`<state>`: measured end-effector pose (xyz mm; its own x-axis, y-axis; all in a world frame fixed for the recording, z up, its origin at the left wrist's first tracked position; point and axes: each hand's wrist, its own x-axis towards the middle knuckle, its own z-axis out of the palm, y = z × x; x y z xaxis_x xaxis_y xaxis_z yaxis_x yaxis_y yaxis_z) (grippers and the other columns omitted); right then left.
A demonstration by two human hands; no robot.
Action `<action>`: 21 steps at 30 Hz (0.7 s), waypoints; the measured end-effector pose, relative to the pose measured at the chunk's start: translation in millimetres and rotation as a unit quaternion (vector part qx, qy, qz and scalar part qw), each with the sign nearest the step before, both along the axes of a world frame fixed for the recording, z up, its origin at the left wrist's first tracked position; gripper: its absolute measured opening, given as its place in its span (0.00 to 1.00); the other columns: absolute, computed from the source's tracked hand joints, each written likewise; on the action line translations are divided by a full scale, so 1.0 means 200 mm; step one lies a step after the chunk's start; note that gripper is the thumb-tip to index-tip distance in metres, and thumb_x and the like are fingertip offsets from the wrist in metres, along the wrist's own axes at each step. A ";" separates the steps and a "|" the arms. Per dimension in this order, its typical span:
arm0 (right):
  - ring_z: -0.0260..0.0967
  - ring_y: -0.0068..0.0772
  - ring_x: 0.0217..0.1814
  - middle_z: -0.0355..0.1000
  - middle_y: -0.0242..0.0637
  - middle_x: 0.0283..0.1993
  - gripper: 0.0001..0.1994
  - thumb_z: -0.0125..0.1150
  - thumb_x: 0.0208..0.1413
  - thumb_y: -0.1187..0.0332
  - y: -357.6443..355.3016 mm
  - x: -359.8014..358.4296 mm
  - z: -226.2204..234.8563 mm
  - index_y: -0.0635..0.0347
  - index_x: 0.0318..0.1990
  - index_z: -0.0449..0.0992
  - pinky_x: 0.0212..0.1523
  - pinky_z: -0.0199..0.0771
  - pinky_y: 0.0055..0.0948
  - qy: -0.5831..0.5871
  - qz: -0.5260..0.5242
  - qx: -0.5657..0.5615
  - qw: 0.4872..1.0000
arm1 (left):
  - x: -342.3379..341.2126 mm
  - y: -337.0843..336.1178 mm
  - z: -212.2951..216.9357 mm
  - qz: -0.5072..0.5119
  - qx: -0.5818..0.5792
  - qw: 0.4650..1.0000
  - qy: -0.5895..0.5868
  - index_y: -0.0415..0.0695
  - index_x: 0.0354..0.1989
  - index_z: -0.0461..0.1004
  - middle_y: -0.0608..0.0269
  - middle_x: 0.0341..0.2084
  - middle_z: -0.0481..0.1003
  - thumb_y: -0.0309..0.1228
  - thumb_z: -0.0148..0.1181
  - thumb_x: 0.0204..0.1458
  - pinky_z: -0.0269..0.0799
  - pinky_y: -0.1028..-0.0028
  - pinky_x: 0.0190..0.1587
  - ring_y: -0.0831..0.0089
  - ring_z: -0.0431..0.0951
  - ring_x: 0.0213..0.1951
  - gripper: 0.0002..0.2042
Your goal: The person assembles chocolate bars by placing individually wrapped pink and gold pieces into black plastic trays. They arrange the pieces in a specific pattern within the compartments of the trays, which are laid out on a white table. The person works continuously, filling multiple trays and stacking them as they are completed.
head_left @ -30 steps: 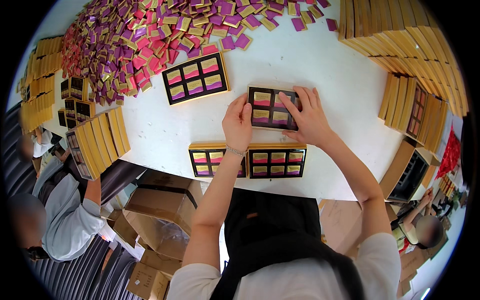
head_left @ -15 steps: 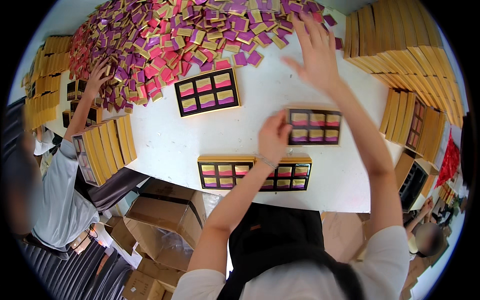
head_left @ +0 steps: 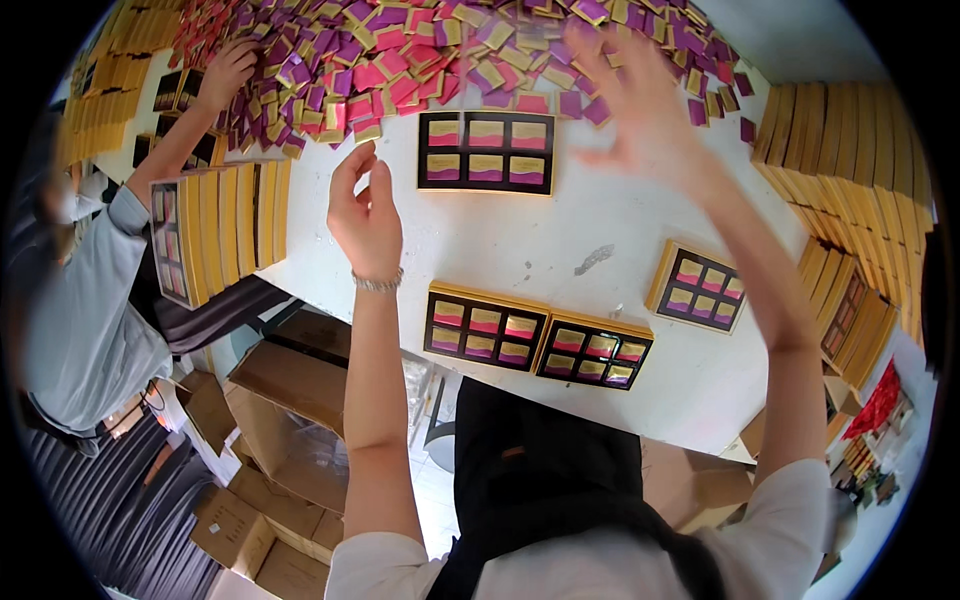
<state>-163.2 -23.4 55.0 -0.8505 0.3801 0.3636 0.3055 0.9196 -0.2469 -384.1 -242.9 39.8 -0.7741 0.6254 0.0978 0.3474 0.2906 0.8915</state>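
My left hand [head_left: 366, 222] hovers over the white table, fingers loosely curled, thumb and forefinger apart, nothing visible in it. Its fingertips are just below the near edge of the pile of small gold, pink and purple packets [head_left: 395, 62]. My right hand [head_left: 645, 115], blurred by motion, reaches with spread fingers over the right part of the pile. Between my hands lies an open black-and-gold box [head_left: 486, 152] with pink-and-gold packets in its upper row and purple-and-gold ones below. Two similar filled boxes, a left one [head_left: 482, 330] and a right one [head_left: 594, 351], sit side by side nearer me.
Another filled box [head_left: 697, 287] lies by my right forearm. Stacks of gold-edged boxes [head_left: 850, 150] stand at the right; a row of upright boxes [head_left: 225, 225] stands at the left. Beyond that row a co-worker's hand [head_left: 230, 72] touches the pile. Cardboard cartons [head_left: 290, 410] stand below the table.
My left hand has moved left, away from the box beside it, toward the pile's near edge. That box now lies farther right and tilted. My right hand remains over the pile's right side.
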 end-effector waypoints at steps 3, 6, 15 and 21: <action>0.53 0.56 0.62 0.55 0.53 0.60 0.52 0.74 0.32 0.53 -0.31 -0.06 -0.15 0.55 0.68 0.53 0.57 0.59 0.55 -0.029 -0.001 -0.064 0.998 | -0.10 0.03 -0.17 0.047 0.018 0.971 -0.232 0.36 0.52 0.72 0.59 0.47 0.75 0.37 0.50 0.62 0.73 0.72 0.46 0.71 0.74 0.49 0.18; 0.51 0.56 0.64 0.54 0.53 0.61 0.52 0.74 0.32 0.53 -0.36 -0.15 -0.20 0.56 0.68 0.53 0.58 0.59 0.59 -0.067 -0.024 -0.085 0.994 | -0.06 0.08 -0.30 0.001 0.005 0.976 -0.219 0.34 0.56 0.70 0.58 0.50 0.74 0.41 0.47 0.64 0.71 0.72 0.49 0.71 0.73 0.52 0.22; 0.48 0.55 0.68 0.52 0.53 0.63 0.51 0.72 0.36 0.51 -0.38 -0.26 -0.29 0.56 0.69 0.51 0.59 0.59 0.60 -0.154 -0.031 -0.092 0.983 | -0.05 0.15 -0.41 -0.005 0.023 0.991 -0.132 0.34 0.51 0.74 0.54 0.41 0.80 0.36 0.52 0.60 0.71 0.76 0.46 0.73 0.78 0.41 0.18; 0.46 0.56 0.69 0.51 0.54 0.65 0.52 0.71 0.38 0.49 -0.38 -0.26 -0.31 0.55 0.70 0.49 0.59 0.58 0.62 -0.183 -0.029 -0.078 0.980 | -0.02 0.14 -0.34 0.002 -0.050 0.996 -0.074 0.39 0.48 0.77 0.57 0.36 0.81 0.35 0.56 0.57 0.73 0.74 0.43 0.73 0.80 0.37 0.15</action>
<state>-214.3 -99.7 -6.5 -0.8883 0.4584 -0.0279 0.4506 0.8581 -0.2463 -388.6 -214.7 -28.9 -0.7786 0.6225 -0.0796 0.2129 0.3813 0.8996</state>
